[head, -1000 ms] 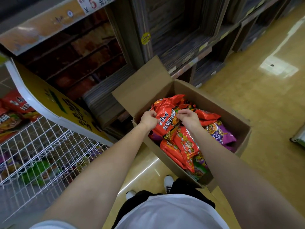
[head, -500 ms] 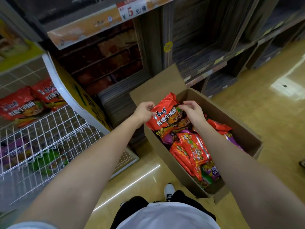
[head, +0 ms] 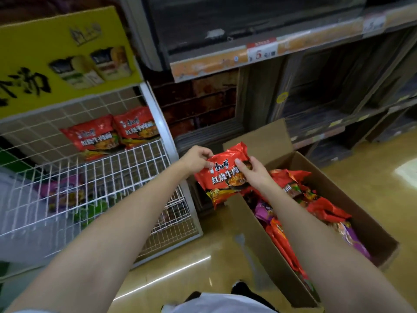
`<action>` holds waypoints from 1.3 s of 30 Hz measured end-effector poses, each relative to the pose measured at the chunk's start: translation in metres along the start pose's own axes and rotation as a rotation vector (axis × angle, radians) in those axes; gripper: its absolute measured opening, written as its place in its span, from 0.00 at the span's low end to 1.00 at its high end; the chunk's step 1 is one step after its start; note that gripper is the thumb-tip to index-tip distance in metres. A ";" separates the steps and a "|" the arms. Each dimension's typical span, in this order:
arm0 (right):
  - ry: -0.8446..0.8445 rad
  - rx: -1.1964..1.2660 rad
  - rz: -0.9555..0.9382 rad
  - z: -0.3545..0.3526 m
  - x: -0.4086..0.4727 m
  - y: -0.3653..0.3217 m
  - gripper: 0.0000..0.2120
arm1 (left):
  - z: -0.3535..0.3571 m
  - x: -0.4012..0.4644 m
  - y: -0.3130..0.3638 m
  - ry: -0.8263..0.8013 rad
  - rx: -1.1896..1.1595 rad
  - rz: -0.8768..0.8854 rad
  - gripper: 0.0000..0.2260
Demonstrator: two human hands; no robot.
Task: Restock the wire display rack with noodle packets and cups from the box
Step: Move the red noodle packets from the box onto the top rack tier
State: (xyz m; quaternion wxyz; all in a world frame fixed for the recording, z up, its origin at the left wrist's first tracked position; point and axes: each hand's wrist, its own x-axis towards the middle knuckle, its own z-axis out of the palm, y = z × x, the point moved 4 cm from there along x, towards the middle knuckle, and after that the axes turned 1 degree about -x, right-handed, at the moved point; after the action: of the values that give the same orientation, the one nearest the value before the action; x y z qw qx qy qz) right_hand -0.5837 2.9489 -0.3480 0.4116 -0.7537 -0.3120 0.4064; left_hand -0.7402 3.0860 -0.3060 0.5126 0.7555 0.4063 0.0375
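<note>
Both hands hold a red noodle packet (head: 222, 175) above the near left corner of the cardboard box (head: 370, 224). My left hand (head: 197, 159) pinches its upper left edge and my right hand (head: 253, 171) grips its right side. At least one more orange-red packet hangs beneath it. The box on the floor holds several red, orange and purple packets (head: 325, 207). The white wire display rack (head: 126, 177) stands to the left; two red packets (head: 112, 134) lean on its upper shelf, and purple and green packets (head: 65, 195) lie lower down.
A yellow sign (head: 61, 57) tops the rack. Dark wooden store shelves (head: 327, 105) with an orange price strip (head: 225, 61) stand behind the box. The glossy tan floor (head: 388, 199) stretches to the right. A black shoe (head: 241, 288) shows at the bottom.
Both hands have lifted the red packet up out of the box and moved it left, toward the rack. My view has swung left, bringing more of the rack into sight.
</note>
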 end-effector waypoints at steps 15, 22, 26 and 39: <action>-0.012 0.179 -0.100 0.134 -0.009 -0.060 0.19 | -0.133 -0.071 -0.079 0.204 -0.442 -0.068 0.08; 0.107 0.383 -0.043 0.170 -0.015 -0.054 0.25 | -0.165 -0.090 -0.100 0.214 -0.557 -0.047 0.15; 0.180 0.501 -0.054 0.189 -0.026 -0.058 0.27 | -0.180 -0.096 -0.116 0.213 -0.558 -0.065 0.18; 0.127 0.409 -0.143 0.268 -0.029 -0.105 0.29 | -0.233 -0.128 -0.153 0.315 -0.560 -0.104 0.16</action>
State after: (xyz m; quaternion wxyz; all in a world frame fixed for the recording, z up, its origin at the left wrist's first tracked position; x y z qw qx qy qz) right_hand -0.8452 3.0727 -0.3343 0.6023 -0.6546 -0.2494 0.3828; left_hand -1.0234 3.1980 -0.2730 0.6328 0.5482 0.4923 0.2381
